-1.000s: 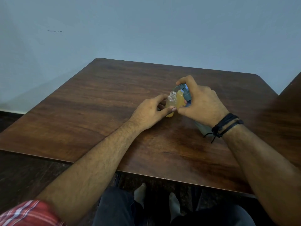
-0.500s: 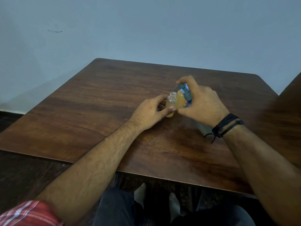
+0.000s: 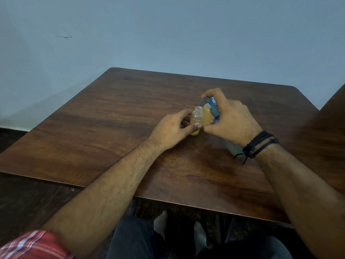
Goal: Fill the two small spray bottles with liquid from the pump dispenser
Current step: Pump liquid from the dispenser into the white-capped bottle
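You've got amber liquid in the clear spray bottle [image 3: 196,119], grey-blue pump dispenser [image 3: 211,107], dark-brown woodgrain table [image 3: 115,116], red plaid sleeve [image 3: 35,245].

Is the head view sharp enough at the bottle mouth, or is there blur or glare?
Head view: dim, even light, no strong glare; open bottle mouth reads clearly, held by the left hand; table edges bow from the wide lens; right edge and sleeve smear soft.

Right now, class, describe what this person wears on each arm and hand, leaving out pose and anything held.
The left hand is bare, with no rings or bands; a red plaid sleeve with pale stripes shows at the upper arm. The right hand is bare too, with dark cord bracelets round the wrist, knotted with loose ends hanging. No right sleeve is visible.
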Demonstrator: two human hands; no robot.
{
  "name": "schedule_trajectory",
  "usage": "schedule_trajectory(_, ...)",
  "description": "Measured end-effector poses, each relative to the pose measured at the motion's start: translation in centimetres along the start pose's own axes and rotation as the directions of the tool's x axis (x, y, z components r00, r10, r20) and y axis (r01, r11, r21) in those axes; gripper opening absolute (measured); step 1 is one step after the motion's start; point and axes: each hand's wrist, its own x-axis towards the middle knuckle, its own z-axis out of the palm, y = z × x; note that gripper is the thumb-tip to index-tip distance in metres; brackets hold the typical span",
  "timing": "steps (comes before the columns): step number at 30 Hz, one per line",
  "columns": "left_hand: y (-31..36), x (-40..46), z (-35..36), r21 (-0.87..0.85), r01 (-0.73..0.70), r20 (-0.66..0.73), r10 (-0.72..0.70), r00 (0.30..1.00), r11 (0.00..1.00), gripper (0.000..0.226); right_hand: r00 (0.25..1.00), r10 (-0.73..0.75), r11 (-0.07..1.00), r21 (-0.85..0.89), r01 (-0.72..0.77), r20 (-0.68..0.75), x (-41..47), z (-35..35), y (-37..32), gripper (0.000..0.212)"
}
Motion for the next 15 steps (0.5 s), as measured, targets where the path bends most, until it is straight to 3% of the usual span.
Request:
schedule_trajectory(6,-0.05,-0.02,0.00,0.009,-0.008,0.001,0.008,1.000,1.000,0.055,1.000,0.010,1.000,0.012,-0.010,0.013,0.15,-0.07,-0.04,0.058)
schedule_trajectory(15,-0.06,0.07,0.02,-0.011,0.006,0.003,-0.006,1.000,1.000,0.055,1.000,0.002,1.000,0.017,-0.002,-0.004,0.02,-0.08,-0.04,0.066)
